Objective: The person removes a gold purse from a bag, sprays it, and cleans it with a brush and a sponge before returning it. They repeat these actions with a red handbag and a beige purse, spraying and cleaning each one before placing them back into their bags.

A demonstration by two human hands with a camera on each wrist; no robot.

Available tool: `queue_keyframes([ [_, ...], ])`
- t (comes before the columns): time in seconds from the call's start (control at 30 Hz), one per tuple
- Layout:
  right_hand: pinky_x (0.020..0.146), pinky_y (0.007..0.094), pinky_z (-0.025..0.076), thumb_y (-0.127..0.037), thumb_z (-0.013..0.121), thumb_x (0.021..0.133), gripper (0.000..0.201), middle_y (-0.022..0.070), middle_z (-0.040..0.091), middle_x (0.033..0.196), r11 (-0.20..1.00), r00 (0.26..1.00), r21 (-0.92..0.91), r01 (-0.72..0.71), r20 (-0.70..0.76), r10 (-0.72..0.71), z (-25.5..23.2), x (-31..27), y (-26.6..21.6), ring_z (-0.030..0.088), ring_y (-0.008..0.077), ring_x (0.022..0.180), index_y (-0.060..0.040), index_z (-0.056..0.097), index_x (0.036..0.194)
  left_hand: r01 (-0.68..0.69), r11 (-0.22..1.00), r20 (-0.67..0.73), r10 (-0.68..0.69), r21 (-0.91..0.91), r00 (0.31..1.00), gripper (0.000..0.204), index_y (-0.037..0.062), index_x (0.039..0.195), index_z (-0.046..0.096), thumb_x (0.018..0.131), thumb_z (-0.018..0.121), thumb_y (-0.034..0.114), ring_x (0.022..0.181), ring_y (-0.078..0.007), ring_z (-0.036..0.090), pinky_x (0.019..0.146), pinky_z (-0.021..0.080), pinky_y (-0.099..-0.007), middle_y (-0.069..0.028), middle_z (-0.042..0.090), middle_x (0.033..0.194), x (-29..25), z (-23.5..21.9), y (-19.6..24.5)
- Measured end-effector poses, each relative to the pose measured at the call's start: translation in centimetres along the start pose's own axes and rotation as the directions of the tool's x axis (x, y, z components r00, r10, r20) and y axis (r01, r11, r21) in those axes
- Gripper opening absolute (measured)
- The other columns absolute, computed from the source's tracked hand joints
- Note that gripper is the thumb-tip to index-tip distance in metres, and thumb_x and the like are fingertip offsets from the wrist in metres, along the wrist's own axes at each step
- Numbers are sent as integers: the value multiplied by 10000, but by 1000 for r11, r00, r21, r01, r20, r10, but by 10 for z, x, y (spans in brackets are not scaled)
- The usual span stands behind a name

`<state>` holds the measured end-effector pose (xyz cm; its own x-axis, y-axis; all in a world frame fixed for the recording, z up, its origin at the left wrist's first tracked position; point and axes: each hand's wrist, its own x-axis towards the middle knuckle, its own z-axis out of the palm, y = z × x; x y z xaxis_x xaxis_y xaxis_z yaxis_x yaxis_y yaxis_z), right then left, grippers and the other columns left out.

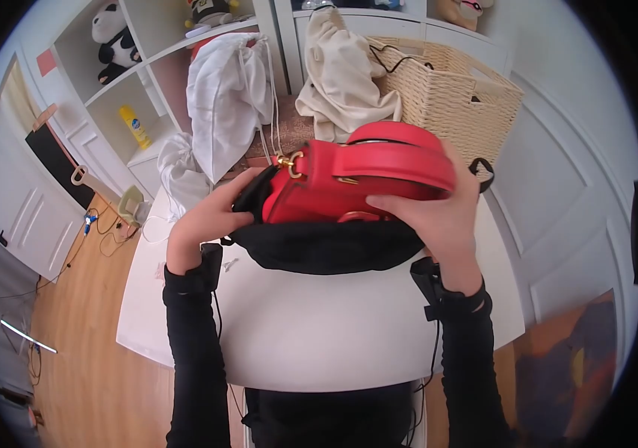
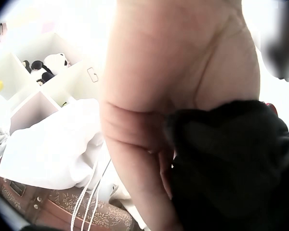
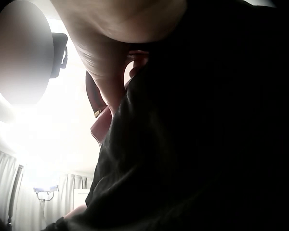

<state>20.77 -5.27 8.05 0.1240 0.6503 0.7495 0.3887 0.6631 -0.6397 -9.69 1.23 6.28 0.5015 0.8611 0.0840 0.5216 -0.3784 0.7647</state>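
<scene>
A red handbag (image 1: 319, 183) with gold rings and a wide strap lies partly inside a black cloth bag (image 1: 326, 248), held above the white table. The left hand (image 1: 213, 216) grips the black cloth's edge at the left; in the left wrist view that hand (image 2: 159, 86) is beside the bunched black cloth (image 2: 231, 163). At the right, the right hand (image 1: 446, 216) holds the red bag, thumb over its front below the strap, other fingers hidden behind. The right wrist view shows the right hand (image 3: 106, 53) against dark cloth (image 3: 135, 144).
Behind the table (image 1: 296, 321) are white cloth bags (image 1: 222, 104), a cream cloth bag (image 1: 341, 75), a brown patterned case (image 2: 86, 207) and a wicker basket (image 1: 453, 97). White shelves with a panda toy (image 1: 113, 41) stand at the back left.
</scene>
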Motion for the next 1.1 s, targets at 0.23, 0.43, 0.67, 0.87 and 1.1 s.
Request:
queue_keyframes([
  [0.23, 768, 279, 542, -128, 932, 581, 548, 66, 713, 877, 999, 996, 0, 33, 88, -33, -3, -3, -7, 688, 149, 808, -18, 647, 1035, -172, 968, 50, 184, -185, 982, 732, 2, 1482, 340, 781, 551, -3, 1301, -192, 450, 1098, 322, -287, -115, 484, 1422, -8, -2, 20],
  [0.43, 754, 270, 543, -101, 931, 597, 575, 66, 714, 904, 989, 987, -41, 141, 77, -138, -7, -8, -11, 681, 128, 828, -18, 638, 1084, -216, 972, -61, 211, -90, 976, 547, 31, 1288, 515, 742, 507, -5, 1033, -135, 528, 916, 418, -256, -65, 605, 1091, 1, 2, 2],
  [0.67, 834, 308, 553, -76, 938, 573, 646, 88, 712, 967, 999, 999, -4, 44, 2, -44, -6, 0, 1, 685, 170, 881, 9, 619, 1128, -72, 972, 208, 120, -222, 971, 631, 74, 1409, 402, 797, 536, 3, 1067, -120, 516, 931, 409, -244, -86, 594, 1186, 10, -3, -18],
  [0.87, 877, 329, 546, -103, 938, 571, 674, 103, 710, 991, 1000, 1000, 16, 10, -6, -10, -1, 2, 20, 684, 192, 922, 10, 609, 1148, -186, 960, 210, 230, -208, 950, 902, 78, 1531, 202, 736, 624, 22, 1248, -197, 454, 1057, 358, -285, -194, 441, 1405, -6, -7, 8],
  [1.1, 862, 324, 549, -115, 942, 564, 678, 100, 713, 986, 999, 1000, -42, -2, -24, 1, -1, 4, 26, 689, 198, 908, 1, 614, 1146, -234, 961, 219, 263, -147, 940, 1086, 47, 1548, 137, 615, 691, 25, 1432, -221, 277, 1163, 183, -294, -146, 299, 1518, -1, 9, 19],
])
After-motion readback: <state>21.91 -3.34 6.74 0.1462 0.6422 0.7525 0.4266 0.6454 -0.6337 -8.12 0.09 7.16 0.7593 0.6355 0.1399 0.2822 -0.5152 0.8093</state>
